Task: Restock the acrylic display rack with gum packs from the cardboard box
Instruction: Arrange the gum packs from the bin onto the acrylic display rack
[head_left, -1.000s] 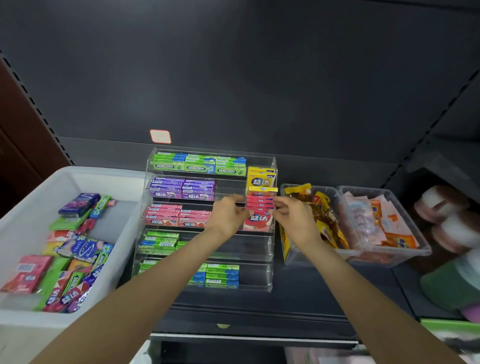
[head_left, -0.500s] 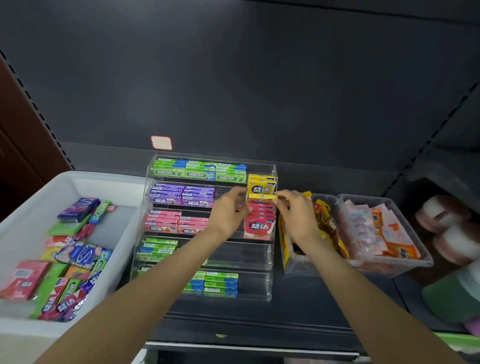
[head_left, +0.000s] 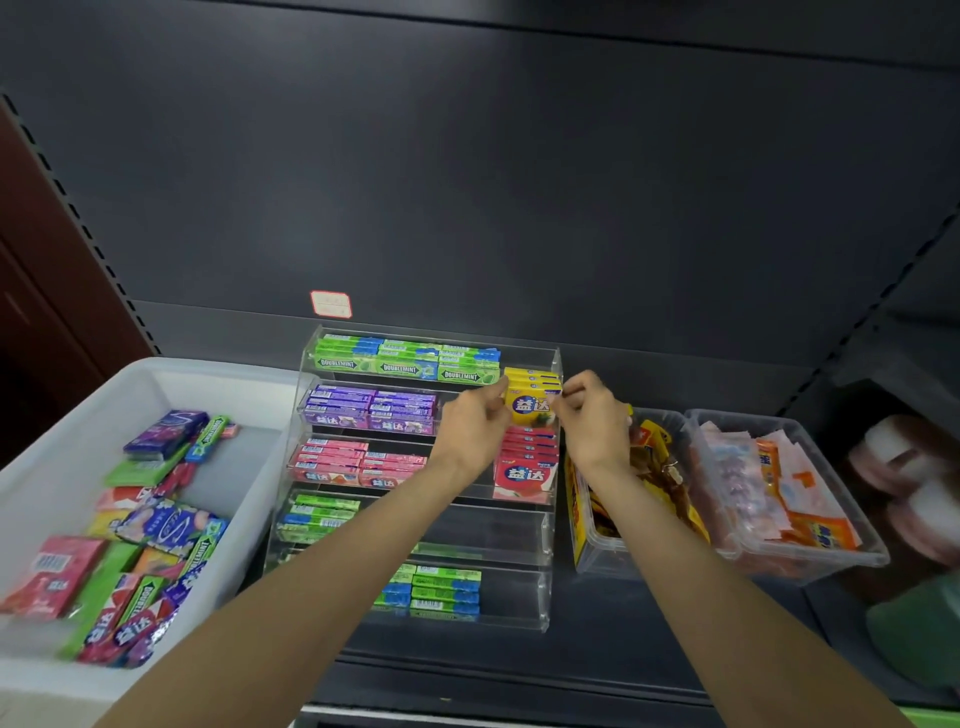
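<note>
Nearest, at the shelf's front left corner, the white box (head_left: 249, 499) holds a loose jumble of gum packs (head_left: 156, 525) in red, green, purple and blue, so plenty of stock is left to place.

Just right of it, toward the middle of the shelf (head_left: 587, 644), stands the acrylic display rack (head_left: 543, 525). Its lowest tier carries only a short row of green and blue packs; the tier above has a few green packs at its left end and is bare to the right. Higher up, the pink, purple and Doublemint rows look well filled.

At the rack's right edge, above a pink stack, both hands meet on the yellow gum packs (head_left: 531, 399). The left hand (head_left: 475, 431) pinches their left side and the right hand (head_left: 589, 418) their right side, each grip closed on the stack, seating it near the top tier.

My judgement: the upper tiers are nearly done, the two lower ones remain.
</note>
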